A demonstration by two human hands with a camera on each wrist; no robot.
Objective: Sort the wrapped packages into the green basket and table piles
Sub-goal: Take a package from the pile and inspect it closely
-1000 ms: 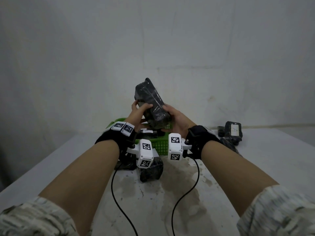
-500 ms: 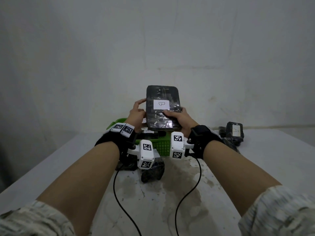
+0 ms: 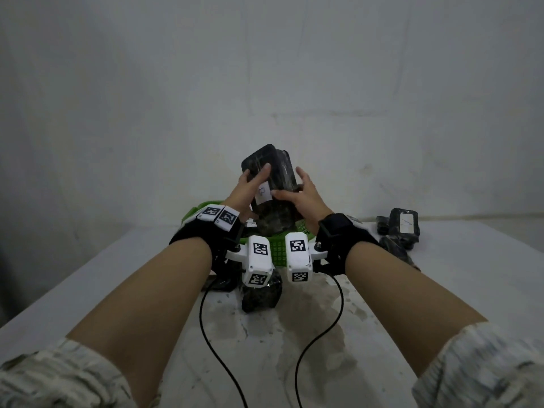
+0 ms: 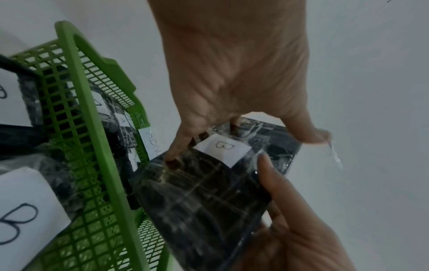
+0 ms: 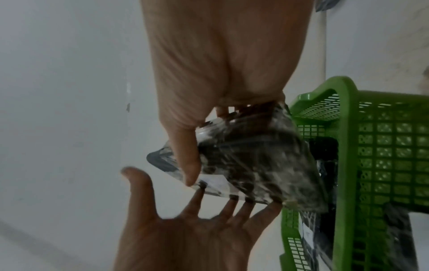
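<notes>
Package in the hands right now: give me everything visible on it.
The wrapped package is a dark, flat slab with rounded corners under glossy, crinkled clear film, bearing a white paper label handwritten "B". It is held up, roughly on end and tilted, above the green basket. The left hand touches its label face; the right hand grips its other side.

We count one green basket [image 3: 278, 251] on the tabletop [image 3: 441, 290]. One wrapped package [image 3: 273, 184] is up between our two hands, left [image 3: 250, 189] and right [image 3: 303, 195]. Near the tabletop's right edge sits one pile of packages [image 3: 400, 231]; how many it holds we cannot tell. One more dark package [image 3: 260, 298] lies before the basket. Several labelled ones lie inside it, their number unclear.
</notes>
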